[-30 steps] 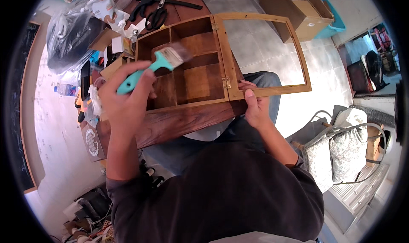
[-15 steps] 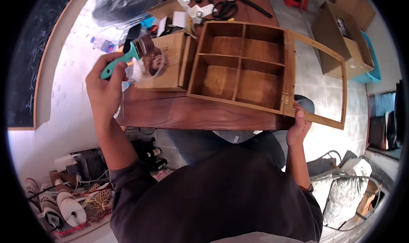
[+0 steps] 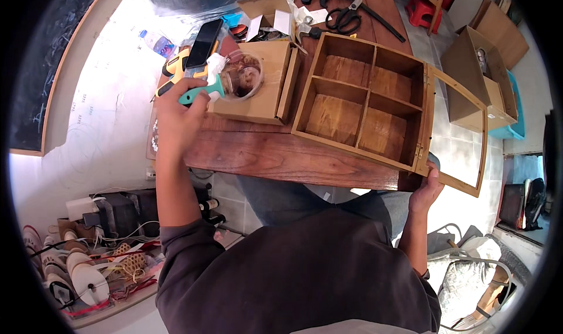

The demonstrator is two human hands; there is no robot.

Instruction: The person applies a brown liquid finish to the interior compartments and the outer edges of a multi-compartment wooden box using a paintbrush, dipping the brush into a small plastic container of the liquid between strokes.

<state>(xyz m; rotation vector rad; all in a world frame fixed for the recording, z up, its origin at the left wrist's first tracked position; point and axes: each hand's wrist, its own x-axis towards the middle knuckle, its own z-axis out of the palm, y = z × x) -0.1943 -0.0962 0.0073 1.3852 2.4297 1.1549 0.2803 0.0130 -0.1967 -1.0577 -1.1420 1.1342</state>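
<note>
While my left hand [image 3: 180, 112] pinches the teal brush [image 3: 202, 92] left of centre, its bristles inside the clear cup [image 3: 261, 79], my right hand [image 3: 426, 193] grips the open door [image 3: 454, 184] of the wooden cabinet [image 3: 334, 116], right of centre.

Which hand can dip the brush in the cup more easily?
The left hand, I think: it holds the brush, with its head at the cup. The right hand is farther away, holding the door.
</note>
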